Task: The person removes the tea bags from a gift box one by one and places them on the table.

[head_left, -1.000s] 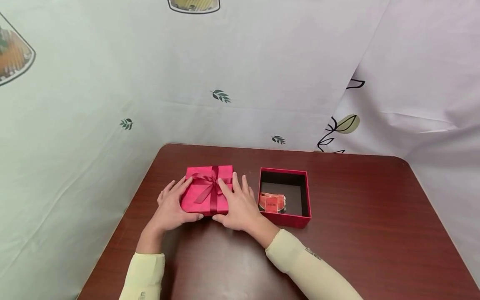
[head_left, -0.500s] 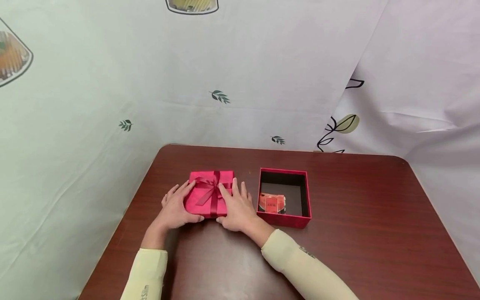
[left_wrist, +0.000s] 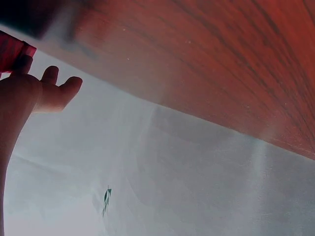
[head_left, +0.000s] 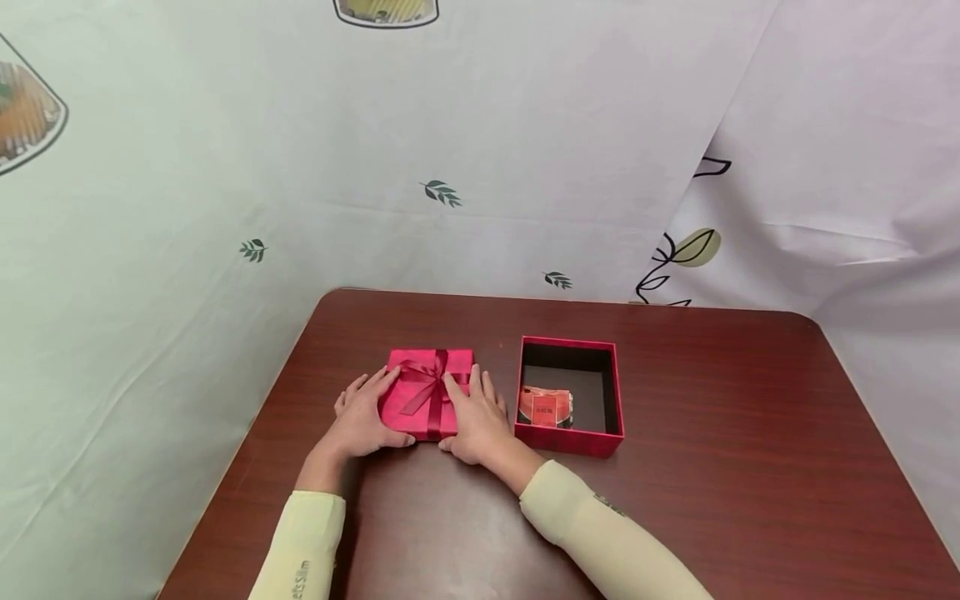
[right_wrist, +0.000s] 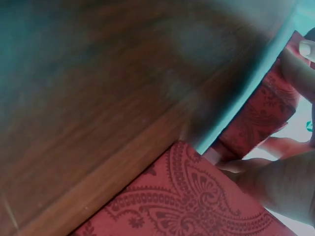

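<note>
Legible text: one sleeve print only.
The left sleeve (head_left: 300, 550) carries small dark lettering near the cuff, reading roughly "et's Slim" (its first letters are cut off by the fold). The right sleeve (head_left: 607, 533) bears a small dark mark too tiny to read. The orange packet (head_left: 545, 407) lying in the open red box (head_left: 572, 442) has a dark label band whose characters are too blurred to make out. Neither wrist view shows any writing.
</note>
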### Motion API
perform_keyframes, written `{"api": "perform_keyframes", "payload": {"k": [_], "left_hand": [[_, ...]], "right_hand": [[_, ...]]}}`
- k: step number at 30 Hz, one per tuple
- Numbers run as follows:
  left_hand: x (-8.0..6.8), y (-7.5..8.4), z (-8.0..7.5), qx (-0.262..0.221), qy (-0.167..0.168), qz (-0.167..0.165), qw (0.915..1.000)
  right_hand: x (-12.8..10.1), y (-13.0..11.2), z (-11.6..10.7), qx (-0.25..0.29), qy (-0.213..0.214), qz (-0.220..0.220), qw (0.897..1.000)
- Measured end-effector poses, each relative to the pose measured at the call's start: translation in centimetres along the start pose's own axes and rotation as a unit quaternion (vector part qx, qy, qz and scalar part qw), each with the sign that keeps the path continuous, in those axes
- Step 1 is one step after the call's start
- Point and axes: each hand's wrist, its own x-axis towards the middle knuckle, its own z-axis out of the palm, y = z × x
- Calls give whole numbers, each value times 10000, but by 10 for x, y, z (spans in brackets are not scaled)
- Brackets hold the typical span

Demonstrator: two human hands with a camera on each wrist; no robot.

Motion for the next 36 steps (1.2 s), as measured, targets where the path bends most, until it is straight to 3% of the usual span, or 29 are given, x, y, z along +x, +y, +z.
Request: {"api": "perform_keyframes", "payload": {"k": [20,29,36], "left_hand": [[3,-2,6,-151,-93,-141,9997],[-1,6,1,231,-280,-306,9989],[-2,20,-6,344,-27,52,9994]], "right_hand": [[3,-1,3,-95,-232,199,9995],[-6,-10,-9,243,-158,269,9992],[-18,-17,-28,292,-17,-78,9995]]}}
